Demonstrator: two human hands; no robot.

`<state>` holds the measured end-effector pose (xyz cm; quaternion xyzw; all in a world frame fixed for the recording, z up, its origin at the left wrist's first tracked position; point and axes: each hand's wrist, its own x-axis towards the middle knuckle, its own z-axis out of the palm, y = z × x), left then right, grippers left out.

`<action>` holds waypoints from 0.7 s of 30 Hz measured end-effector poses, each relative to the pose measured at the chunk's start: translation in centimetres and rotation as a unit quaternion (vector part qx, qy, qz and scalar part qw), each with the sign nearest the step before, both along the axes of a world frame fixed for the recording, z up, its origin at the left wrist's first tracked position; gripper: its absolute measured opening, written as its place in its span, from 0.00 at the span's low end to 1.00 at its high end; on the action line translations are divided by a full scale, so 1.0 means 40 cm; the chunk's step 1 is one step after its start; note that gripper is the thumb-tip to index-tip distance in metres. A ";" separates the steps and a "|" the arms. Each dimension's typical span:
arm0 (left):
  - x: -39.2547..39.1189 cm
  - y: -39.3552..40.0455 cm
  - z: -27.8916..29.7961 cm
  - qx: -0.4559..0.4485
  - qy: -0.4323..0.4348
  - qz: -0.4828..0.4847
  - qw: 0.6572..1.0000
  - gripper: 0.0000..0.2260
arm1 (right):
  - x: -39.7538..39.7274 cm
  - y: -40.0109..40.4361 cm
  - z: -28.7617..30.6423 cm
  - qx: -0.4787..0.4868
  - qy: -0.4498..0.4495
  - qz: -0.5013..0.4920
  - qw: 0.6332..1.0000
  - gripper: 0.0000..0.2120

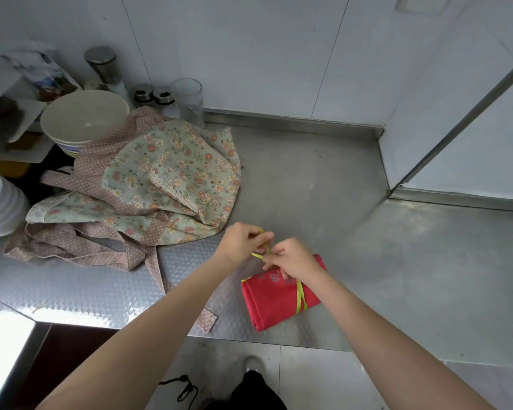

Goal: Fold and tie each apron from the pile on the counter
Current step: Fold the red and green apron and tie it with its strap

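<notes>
A red apron (274,301) lies folded into a small bundle near the counter's front edge, with a lime-green strap (300,297) wrapped across it. Just above the bundle my left hand (243,242) pinches one end of the green strap. My right hand (293,258) pinches the other end close beside it, partly covering the bundle's top. A floral apron (172,173) with pink dotted straps lies crumpled in a heap to the left on the steel counter (397,261).
A stack of bowls (83,119) stands at the back left, with white plates (0,202) at the left edge. Metal shakers (153,96) and a glass (188,99) stand against the wall. A pink strap end (208,319) hangs at the counter's front edge.
</notes>
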<state>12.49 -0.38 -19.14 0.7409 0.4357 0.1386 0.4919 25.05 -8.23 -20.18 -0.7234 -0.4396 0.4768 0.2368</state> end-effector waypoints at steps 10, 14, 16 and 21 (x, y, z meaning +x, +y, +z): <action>-0.016 -0.036 -0.026 -0.315 -0.063 -0.076 0.944 0.17 | 0.033 -0.029 0.043 -0.015 0.363 -0.153 0.919 0.07; 0.003 -0.041 -0.018 -0.354 -0.034 -0.086 0.931 0.15 | 0.063 -0.007 0.077 -0.065 0.256 -0.017 0.964 0.07; 0.017 -0.040 -0.017 -0.386 -0.029 -0.040 0.921 0.14 | 0.068 0.015 0.102 -0.073 0.079 0.096 0.990 0.08; 0.055 -0.036 -0.007 -0.430 -0.049 0.069 0.899 0.12 | 0.041 0.045 0.122 0.003 -0.254 0.277 0.927 0.08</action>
